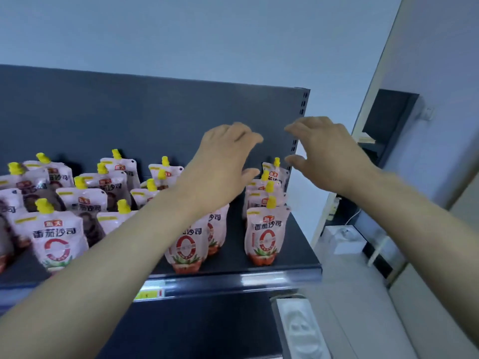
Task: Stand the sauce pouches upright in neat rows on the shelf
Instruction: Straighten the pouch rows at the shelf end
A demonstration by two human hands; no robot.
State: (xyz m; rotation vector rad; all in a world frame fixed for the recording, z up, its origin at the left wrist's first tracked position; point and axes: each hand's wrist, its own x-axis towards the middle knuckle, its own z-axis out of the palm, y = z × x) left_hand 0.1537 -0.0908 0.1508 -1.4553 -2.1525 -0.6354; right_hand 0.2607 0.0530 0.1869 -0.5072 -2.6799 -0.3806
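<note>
a dark grey shelf (290, 257) with a dark back panel (129, 112) carries the tomato sauce pouches (77, 203), all standing upright with yellow spout caps, in rows that run front to back. each pouch is pale pink with a small red logo near the top that is too blurred to read, and large dark characters "番茄沙司" over a red ring and red tomatoes at the base. the rightmost row (267, 198) holds four pouches, its front pouch (264, 234) near the shelf's front edge. the next row to the left is mostly hidden behind the left forearm; only its front pouch (186, 247) and part of one behind it show. further left about eleven more pouches can be counted, some cut by the frame edge, so the total is uncertain. a yellow price tag (149, 294) sits in the rail under the shelf edge; its print is unreadable.

the left hand (223, 161) hovers above the pouches with its fingers (243, 136) loosely curled and spread, holding nothing. the right hand (326, 154) hovers beside it over the rightmost row, fingers (295, 130) wide apart and empty.
</note>
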